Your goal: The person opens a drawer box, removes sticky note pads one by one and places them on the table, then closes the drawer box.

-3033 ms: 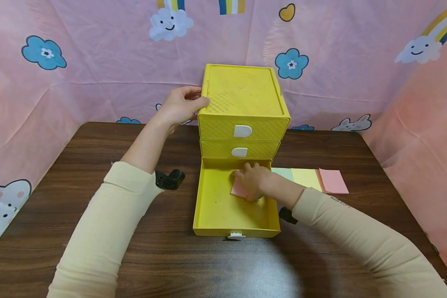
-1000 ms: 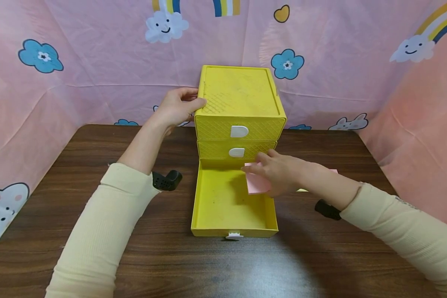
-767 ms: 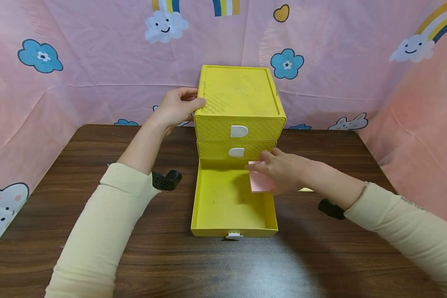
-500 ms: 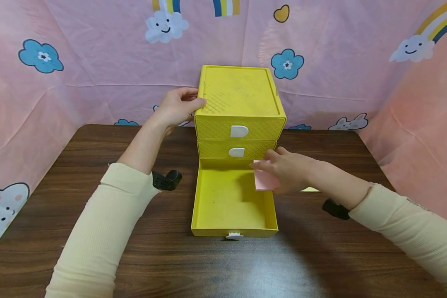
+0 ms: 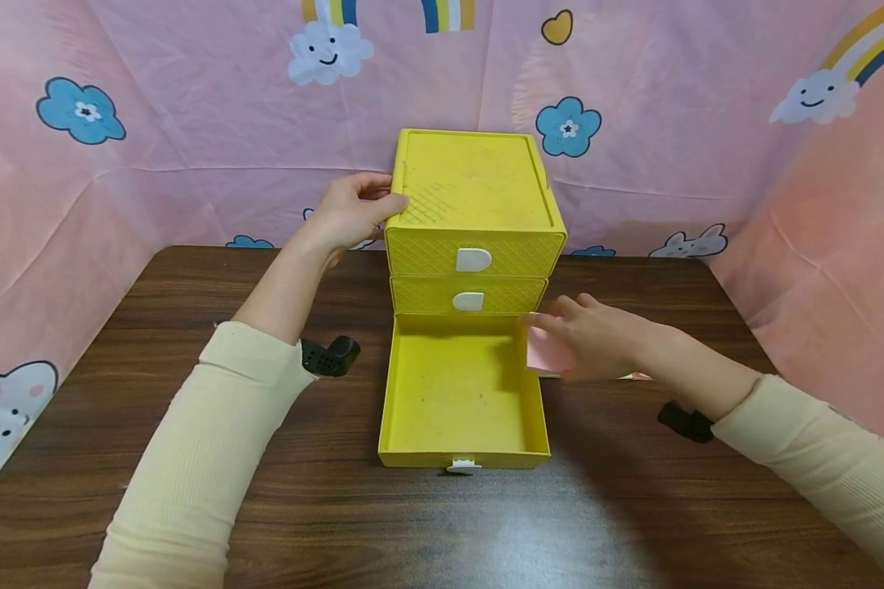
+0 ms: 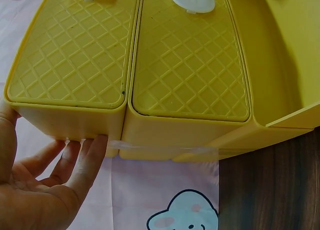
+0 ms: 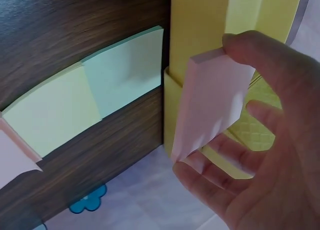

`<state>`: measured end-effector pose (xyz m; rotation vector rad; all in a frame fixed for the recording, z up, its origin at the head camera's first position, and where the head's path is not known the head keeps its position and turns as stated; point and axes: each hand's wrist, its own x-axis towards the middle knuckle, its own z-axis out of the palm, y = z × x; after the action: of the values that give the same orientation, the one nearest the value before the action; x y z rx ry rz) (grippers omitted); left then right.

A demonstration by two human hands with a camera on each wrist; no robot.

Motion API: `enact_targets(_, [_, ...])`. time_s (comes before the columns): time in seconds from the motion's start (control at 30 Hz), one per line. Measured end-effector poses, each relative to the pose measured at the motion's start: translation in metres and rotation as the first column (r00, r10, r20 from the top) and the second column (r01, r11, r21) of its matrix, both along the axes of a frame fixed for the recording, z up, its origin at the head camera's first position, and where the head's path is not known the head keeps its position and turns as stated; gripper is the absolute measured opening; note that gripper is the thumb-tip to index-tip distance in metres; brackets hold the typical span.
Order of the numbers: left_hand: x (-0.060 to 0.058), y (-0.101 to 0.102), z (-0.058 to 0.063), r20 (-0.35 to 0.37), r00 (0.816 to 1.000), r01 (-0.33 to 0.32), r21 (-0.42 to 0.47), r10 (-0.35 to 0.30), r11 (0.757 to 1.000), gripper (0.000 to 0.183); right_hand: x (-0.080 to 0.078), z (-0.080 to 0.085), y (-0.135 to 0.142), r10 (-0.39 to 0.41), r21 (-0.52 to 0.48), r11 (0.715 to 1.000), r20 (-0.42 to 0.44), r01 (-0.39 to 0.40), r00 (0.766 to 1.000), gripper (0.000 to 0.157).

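A yellow drawer unit (image 5: 479,180) stands on the table, its bottom drawer (image 5: 457,401) pulled out with a bare floor. My left hand (image 5: 354,211) grips the unit's upper left edge, thumb on top; in the left wrist view its fingers (image 6: 90,160) press the side wall. Between thumb and fingers, my right hand (image 5: 597,339) pinches a pink sticky note pad (image 5: 548,350) over the drawer's right wall. The right wrist view shows this pad's thick edge. Beside the unit lie a green pad (image 7: 127,70), a yellow pad (image 7: 52,110) and another pink pad (image 7: 12,157), in a row.
The two upper drawers with white handles (image 5: 474,260) are pushed in. A pink printed cloth (image 5: 228,98) hangs behind and beside the dark wooden table (image 5: 302,507). The right arm mostly covers the row of pads in the head view.
My right hand has lifted the pink pad from inside the drawer and carried it right, to the drawer's right wall. My left hand keeps its hold on the unit.
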<state>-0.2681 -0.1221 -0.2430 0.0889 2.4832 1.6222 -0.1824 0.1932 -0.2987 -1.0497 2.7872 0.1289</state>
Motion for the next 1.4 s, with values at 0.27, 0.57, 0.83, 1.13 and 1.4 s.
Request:
enact_targets(0.27, [0.000,0.000,0.000,-0.001,1.000,0.002,0.001,-0.002,1.000,0.057,-0.001,-0.003,0.021,-0.062,-0.031,0.998,0.005,0.062,0.998,0.074])
enact_targets(0.57, [0.000,0.001,0.000,-0.004,1.000,0.001,0.010,-0.001,1.000,0.057,-0.005,-0.010,0.050,-0.134,-0.051,0.990,0.007,0.135,0.991,0.075])
enact_targets(0.83, [0.000,0.001,0.000,0.004,1.000,0.002,0.042,-0.002,0.999,0.055,-0.008,-0.016,0.067,-0.188,-0.049,0.981,0.011,0.189,0.982,0.074])
enact_targets(1.13, [-0.001,0.001,-0.001,0.006,1.000,-0.004,0.061,0.003,0.998,0.054,-0.010,-0.023,0.084,-0.253,-0.025,0.967,0.015,0.254,0.967,0.076])
enact_targets(1.4, [0.000,0.001,-0.001,0.011,1.000,-0.005,0.053,0.004,0.999,0.055,-0.014,-0.029,0.098,-0.270,-0.029,0.962,0.004,0.270,0.963,0.074])
